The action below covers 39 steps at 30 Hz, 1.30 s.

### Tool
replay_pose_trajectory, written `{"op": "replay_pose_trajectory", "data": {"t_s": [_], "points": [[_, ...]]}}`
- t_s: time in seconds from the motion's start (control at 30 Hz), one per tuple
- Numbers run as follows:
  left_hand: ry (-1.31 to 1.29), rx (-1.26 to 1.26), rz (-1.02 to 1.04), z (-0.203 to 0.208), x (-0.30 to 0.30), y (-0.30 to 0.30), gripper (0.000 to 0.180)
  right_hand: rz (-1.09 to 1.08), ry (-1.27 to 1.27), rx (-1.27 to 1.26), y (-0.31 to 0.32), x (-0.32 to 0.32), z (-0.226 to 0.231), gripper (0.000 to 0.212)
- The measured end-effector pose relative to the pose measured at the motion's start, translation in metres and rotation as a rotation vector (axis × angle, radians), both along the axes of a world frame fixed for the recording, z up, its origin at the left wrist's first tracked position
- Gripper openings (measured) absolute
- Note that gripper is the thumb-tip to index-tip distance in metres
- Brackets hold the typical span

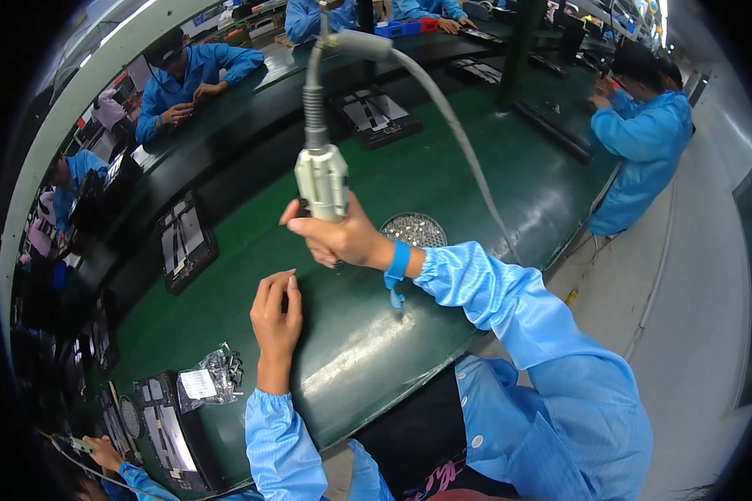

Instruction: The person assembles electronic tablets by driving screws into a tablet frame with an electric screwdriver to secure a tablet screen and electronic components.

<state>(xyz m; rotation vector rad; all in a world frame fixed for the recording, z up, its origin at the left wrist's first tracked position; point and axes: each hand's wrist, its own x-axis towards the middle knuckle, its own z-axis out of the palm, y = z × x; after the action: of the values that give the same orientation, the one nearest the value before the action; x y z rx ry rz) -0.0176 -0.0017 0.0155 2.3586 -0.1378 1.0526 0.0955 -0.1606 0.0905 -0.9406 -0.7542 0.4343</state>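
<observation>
My right hand (348, 237) is wrapped around the pale body of an electric screwdriver (322, 179), held up above the green bench. A grey cable with a coiled collar runs up from the tool; its lower end is hidden behind my hand. Around my right wrist sits a blue strap (398, 262). Just beyond that wrist is a round dish (442, 238) of small metal screws, partly covered by my arm. My left hand (276, 321) rests on the bench with fingers loosely bent and thumb apart, holding nothing. Left of it lies a clear plastic bag (199, 385) with a white label and small dark parts.
On the green bench (342, 334), a black panel unit (167, 426) lies near left, with others (184, 242) (376, 115) farther away. A long black bar (551, 131) is at far right. Co-workers in blue sit around; one's hand (104, 453) holds a tool at lower left.
</observation>
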Motion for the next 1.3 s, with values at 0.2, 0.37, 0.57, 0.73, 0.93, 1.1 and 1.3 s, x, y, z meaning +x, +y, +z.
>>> {"op": "replay_pose_trajectory", "data": {"t_s": [0.2,0.37,0.57,0.73,0.93,1.1,1.3], "points": [[-0.006,0.271,-0.077,0.006,0.005,-0.021,0.016,-0.070,-0.009,-0.065,-0.023,0.014,-0.031,0.010],[0.024,0.249,-0.108,0.006,0.003,-0.025,0.035,0.032,0.021,-0.033,-0.021,-0.005,-0.035,0.016],[0.002,0.189,-0.201,-0.003,0.001,-0.051,0.037,0.062,0.031,-0.002,-0.025,-0.018,-0.039,0.020],[0.027,0.161,-0.117,-0.005,-0.002,-0.043,0.038,-0.003,0.109,-0.018,-0.015,-0.018,-0.037,0.016],[0.022,0.160,-0.123,-0.008,0.008,-0.042,0.031,-0.029,0.026,-0.060,-0.020,-0.012,-0.033,0.018],[0.036,0.196,-0.150,-0.005,0.001,-0.041,0.032,0.000,0.022,-0.079,-0.017,-0.015,-0.034,0.019],[0.049,0.225,-0.165,-0.009,0.001,-0.040,0.027,-0.029,-0.002,-0.085,-0.018,-0.017,-0.034,0.018]]}}
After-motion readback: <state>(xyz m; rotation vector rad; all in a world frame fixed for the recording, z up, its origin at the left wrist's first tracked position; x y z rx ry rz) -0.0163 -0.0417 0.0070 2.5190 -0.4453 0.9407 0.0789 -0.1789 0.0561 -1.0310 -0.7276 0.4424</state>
